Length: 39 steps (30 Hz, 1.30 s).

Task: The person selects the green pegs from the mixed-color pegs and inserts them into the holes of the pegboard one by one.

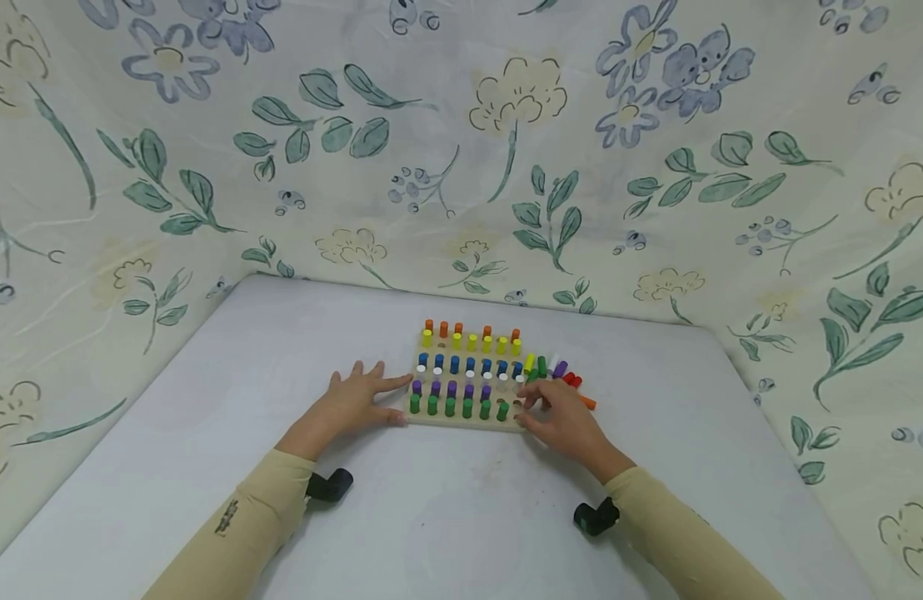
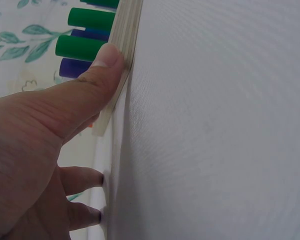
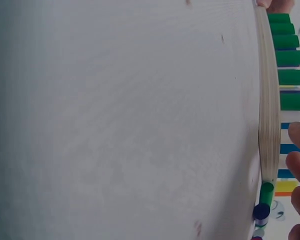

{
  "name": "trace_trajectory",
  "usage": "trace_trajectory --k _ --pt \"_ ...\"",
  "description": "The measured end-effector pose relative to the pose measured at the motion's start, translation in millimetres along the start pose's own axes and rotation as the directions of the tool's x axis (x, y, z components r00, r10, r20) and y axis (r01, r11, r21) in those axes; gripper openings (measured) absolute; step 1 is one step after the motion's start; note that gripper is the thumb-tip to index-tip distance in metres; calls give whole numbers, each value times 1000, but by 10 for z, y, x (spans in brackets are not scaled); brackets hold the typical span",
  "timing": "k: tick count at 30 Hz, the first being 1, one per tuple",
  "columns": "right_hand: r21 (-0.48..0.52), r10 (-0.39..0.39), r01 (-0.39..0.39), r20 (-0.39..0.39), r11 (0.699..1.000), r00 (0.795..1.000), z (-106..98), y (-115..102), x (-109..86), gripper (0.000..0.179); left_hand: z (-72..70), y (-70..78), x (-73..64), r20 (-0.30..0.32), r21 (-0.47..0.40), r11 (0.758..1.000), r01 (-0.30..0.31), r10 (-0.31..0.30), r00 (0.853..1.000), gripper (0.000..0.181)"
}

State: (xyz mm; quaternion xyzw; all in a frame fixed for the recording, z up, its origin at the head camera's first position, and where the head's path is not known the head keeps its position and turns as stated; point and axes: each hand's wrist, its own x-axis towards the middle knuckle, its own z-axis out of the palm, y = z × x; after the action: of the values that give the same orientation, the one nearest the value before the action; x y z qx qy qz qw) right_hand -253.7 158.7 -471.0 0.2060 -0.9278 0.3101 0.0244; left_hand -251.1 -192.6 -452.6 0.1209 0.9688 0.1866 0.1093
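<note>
A wooden pegboard (image 1: 461, 422) lies on the table, with rows of upright orange, yellow, blue, white, purple and green pegs (image 1: 450, 407). My left hand (image 1: 349, 408) is spread at its left end. The thumb presses the front left corner beside a green peg (image 2: 80, 47), and the index finger reaches the left edge. Over the board's right end, my right hand (image 1: 566, 418) has its fingers loosely bent. No peg shows between its thumb and fingertips (image 3: 297, 132). Bare holes show near these fingers at the right of the purple row.
Loose pegs lie in a pile right of the board, among them a purple peg (image 1: 560, 368), a red peg (image 1: 570, 379) and an orange peg (image 1: 588, 402). The white table (image 1: 446, 517) meets a floral cloth (image 1: 446, 167) at the back and sides.
</note>
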Motion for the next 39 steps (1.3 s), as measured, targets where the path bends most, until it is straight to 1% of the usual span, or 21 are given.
trace_trajectory --k 4,14,21,30,39 --pt "-15 0 0 1 1000 1000 -3 31 -1 29 -11 12 -11 2 0 1000 3 -3 1000 77" --pt "-28 -24 24 -23 999 999 -28 70 -12 28 -27 32 -32 3 8 1000 3 -3 1000 77" --pt "-56 10 -11 -25 998 1000 -76 61 -9 28 -28 31 -24 7 3 1000 3 -3 1000 77" --pt "-72 1 -2 -23 997 1000 -109 91 20 28 -19 11 -16 6 7 1000 3 -3 1000 77" --pt "-105 34 -37 -30 994 999 -119 118 52 29 -15 -5 -4 1 3 1000 -7 7 1000 77"
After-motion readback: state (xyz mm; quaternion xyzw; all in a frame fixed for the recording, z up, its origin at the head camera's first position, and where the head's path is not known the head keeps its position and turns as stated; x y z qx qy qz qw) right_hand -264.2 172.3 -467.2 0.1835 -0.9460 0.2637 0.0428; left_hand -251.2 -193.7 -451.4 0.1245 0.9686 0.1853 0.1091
